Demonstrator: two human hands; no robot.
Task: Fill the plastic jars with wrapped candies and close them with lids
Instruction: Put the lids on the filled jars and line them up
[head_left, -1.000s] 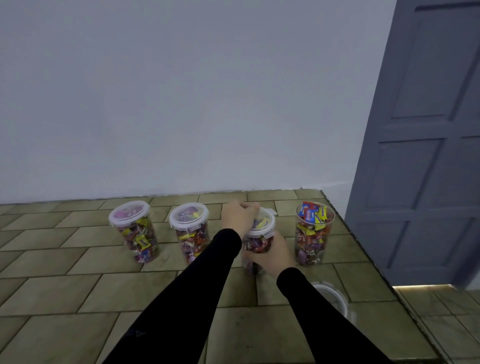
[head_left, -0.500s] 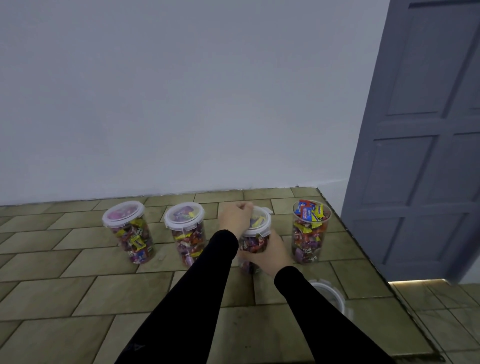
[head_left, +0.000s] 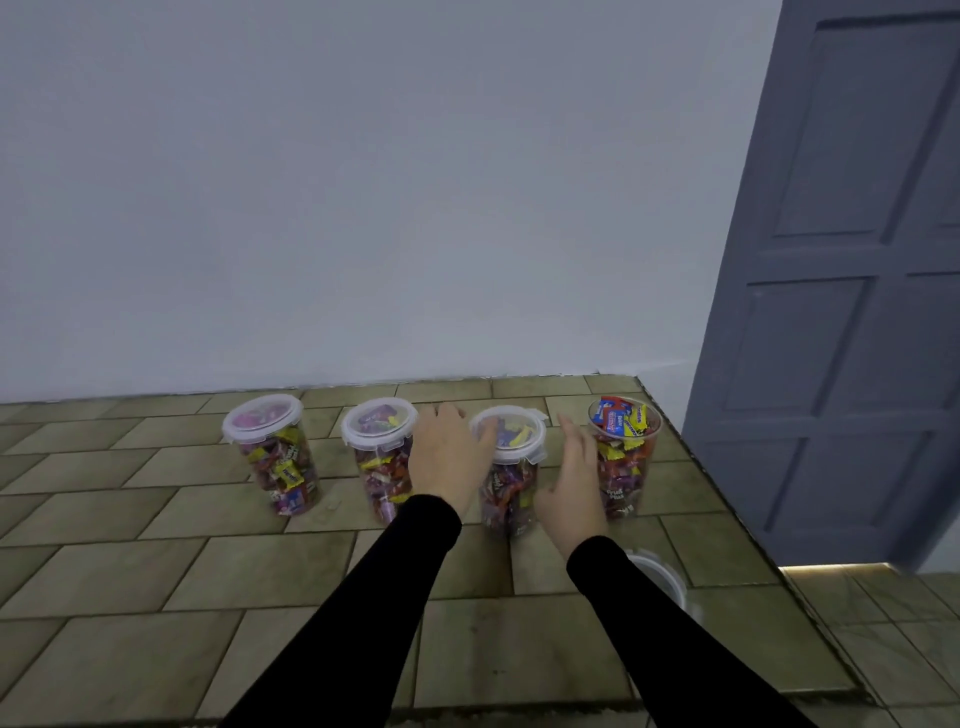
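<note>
Sleeves (head_left: 395, 587), black and long, reach forward over a tiled desk (head_left: 156, 571). Near the right sleeve a loose lid (head_left: 662, 577) lies flat on the tiles, partly hidden by the arm. Farther out, the left hand (head_left: 451, 457) has loose, spread fingers (head_left: 485, 441) that just touch the side of the third jar's lid (head_left: 511, 434); it grips nothing. The right hand (head_left: 574, 480) is held flat with straight fingers, in the gap between the third jar (head_left: 506, 493) and the last jar (head_left: 623, 457), holding nothing. Four clear jars full of wrapped candies stand in a row. The first jar (head_left: 275, 457), the second jar (head_left: 379, 457) and the third one have lids on. The last one on the right is topless, with candies (head_left: 618, 421) piled to the rim. Behind them is a white wall (head_left: 363, 182), and a grey door (head_left: 852, 286) at the right.
</note>
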